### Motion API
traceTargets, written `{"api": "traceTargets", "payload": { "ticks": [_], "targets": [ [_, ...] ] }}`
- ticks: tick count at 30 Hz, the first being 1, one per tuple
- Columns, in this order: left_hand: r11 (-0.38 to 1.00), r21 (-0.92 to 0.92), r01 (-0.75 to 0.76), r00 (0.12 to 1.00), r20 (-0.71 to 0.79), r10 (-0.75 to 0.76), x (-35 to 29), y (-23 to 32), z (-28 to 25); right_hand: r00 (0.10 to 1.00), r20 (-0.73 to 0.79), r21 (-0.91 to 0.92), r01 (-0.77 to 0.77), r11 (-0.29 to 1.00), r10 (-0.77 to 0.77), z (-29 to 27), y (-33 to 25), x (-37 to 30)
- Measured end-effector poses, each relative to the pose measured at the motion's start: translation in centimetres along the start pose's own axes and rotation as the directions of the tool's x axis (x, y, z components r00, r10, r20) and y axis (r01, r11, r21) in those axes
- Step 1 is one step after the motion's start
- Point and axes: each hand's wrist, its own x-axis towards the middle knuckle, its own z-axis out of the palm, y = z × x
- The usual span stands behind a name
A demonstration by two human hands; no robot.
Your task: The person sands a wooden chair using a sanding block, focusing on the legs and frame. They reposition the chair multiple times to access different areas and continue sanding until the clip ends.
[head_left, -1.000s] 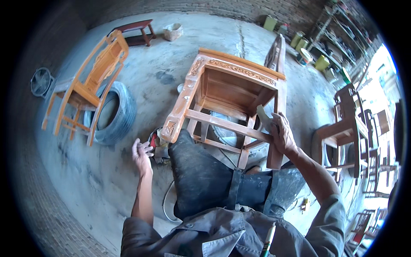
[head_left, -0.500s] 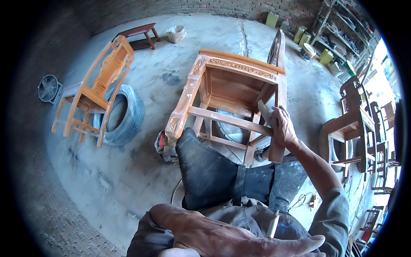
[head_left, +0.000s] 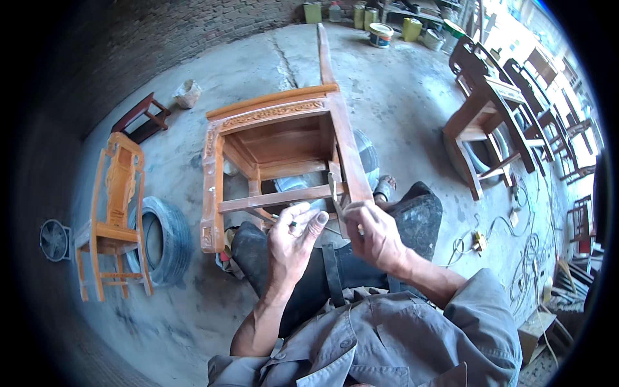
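In front of my knees a wooden chair frame [head_left: 277, 193] with a carved front rail [head_left: 271, 115] lies tipped, its hollow seat underside facing me. My right hand [head_left: 375, 235] is closed round a thin, bent, pale strip that looks like sandpaper [head_left: 334, 192], which sticks up beside the chair's right leg [head_left: 351, 161]. A small light spot shows between its fingers; I cannot make out what it is. My left hand [head_left: 293, 242] is raised just left of it, near the crossbar, thumb apart and fingers extended. A tiny dark spot among those fingers is unclear.
An orange-brown chair [head_left: 119, 213] stands left beside a tyre [head_left: 164, 238] and a fan [head_left: 55, 240]. A low dark bench [head_left: 142, 118] and pale bucket [head_left: 187, 94] lie behind. More chairs [head_left: 490, 116] line the right, with cables [head_left: 532, 251] on the floor. Cans and tubs [head_left: 381, 35] stand far back.
My left hand has moved from close below the camera, beside a cigarette, out to the chair. My right hand has left the chair leg and come nearer the left. The view has turned rightward.
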Motion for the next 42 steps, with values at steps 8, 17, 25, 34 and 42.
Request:
{"api": "traceTargets", "payload": {
  "ticks": [8,17,25,34,42],
  "targets": [
    [0.99,0.142,-0.007,1.0,0.014,0.005,-0.7,-4.4,0.2,0.981,0.192,0.003,0.011,1.0,-0.012,0.0,-2.6,-2.8],
    [0.918,0.333,-0.216,0.975,0.116,0.187,-1.9,-2.3,1.2,0.771,0.518,0.808,-0.584,0.086,0.371,-1.3,-0.8,-1.7],
    [0.923,0.331,-0.197,0.957,0.269,0.107,0.8,0.3,0.1,0.754,0.55,0.77,-0.625,0.13,0.359,-2.6,0.2,-0.2],
    [0.924,-0.137,0.357,0.884,0.368,-0.287,6.2,2.3,-0.9,0.944,0.296,0.02,0.145,0.989,-0.145,-3.4,1.4,3.1],
    [0.365,0.877,-0.313,0.777,0.016,0.629,22.3,-1.6,-9.4,0.695,-0.239,0.492,-0.515,0.702,0.678,2.6,16.4,9.1]
  ]
}}
